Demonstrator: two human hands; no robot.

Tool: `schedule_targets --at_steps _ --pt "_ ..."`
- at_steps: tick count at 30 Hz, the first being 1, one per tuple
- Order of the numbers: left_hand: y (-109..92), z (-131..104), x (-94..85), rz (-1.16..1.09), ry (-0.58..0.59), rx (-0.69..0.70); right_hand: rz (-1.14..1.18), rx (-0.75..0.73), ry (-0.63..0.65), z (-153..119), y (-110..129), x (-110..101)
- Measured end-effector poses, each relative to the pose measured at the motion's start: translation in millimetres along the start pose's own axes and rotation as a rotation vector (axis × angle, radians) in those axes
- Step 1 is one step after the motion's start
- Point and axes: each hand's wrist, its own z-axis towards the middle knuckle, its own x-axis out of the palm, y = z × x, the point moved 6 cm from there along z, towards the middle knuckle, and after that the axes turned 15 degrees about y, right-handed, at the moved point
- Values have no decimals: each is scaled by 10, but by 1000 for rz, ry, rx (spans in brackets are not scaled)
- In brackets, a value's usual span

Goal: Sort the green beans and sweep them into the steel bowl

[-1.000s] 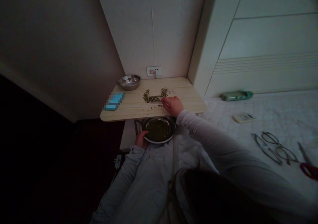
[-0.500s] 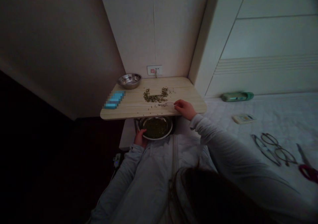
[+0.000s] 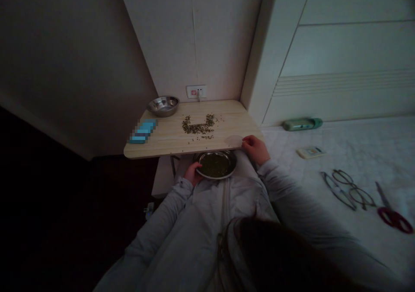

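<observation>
In the head view, the left hand [image 3: 193, 173] grasps a steel bowl [image 3: 232, 163] beneath the tabletop's [image 3: 173, 132] front edge; the right hand [image 3: 256, 148] pinches a translucent sheet [image 3: 233, 141] near the front right corner. Small greenish beans [image 3: 195, 128] lie mid-surface. Best keep strokes short, bowl rim tucked under.

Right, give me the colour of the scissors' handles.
Dark red handles, in dim light; the head view shows them, at the right.
</observation>
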Motion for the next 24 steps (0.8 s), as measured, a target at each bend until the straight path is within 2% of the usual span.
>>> schedule_targets --at_steps 3,6,12,16,21,24 --pt "-16 -26 -11 0 11 -3 26 -69 83 -85 218 214" --pt "-68 -97 -83 -15 -28 31 92 -152 178 -92 401 391" --pt "-219 -390 -280 -65 -138 166 -2 -117 83 75 455 339" --pt "-305 -590 -455 -96 -225 237 -53 -150 171 90 599 520" --pt "-372 -644 -593 -117 -259 299 -13 -250 318 83 875 811" --pt "-395 -640 -595 -105 -257 328 -32 -234 291 195 953 819"
